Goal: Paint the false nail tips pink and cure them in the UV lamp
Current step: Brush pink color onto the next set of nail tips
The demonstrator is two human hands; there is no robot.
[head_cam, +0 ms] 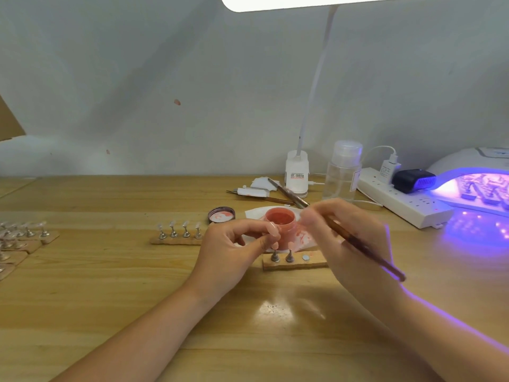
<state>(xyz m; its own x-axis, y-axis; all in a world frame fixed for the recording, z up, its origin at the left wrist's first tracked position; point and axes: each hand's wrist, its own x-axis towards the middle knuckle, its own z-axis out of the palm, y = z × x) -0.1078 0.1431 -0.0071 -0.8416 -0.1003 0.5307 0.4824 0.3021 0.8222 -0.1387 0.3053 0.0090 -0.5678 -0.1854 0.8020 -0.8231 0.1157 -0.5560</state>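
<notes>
An open jar of pink polish (281,219) stands on a white paper mid-table. My left hand (234,246) pinches a small nail tip on its stand (271,232) just left of the jar. My right hand (347,235) grips a brown brush (366,249), its blurred tip end near the jar. In front of the jar lies a cork strip (294,262) carrying two pink tips on metal stands and a bare magnet. A second strip (176,234) to the left holds several clear tips. The UV lamp (473,183) glows violet at far right with strips inside.
The jar's lid (221,215) lies left of the jar. More cork strips with clear tips (22,235) sit at the left edge. Behind are spare brushes (286,193), a desk lamp base (297,175), a clear pump bottle (343,172) and a power strip (402,201).
</notes>
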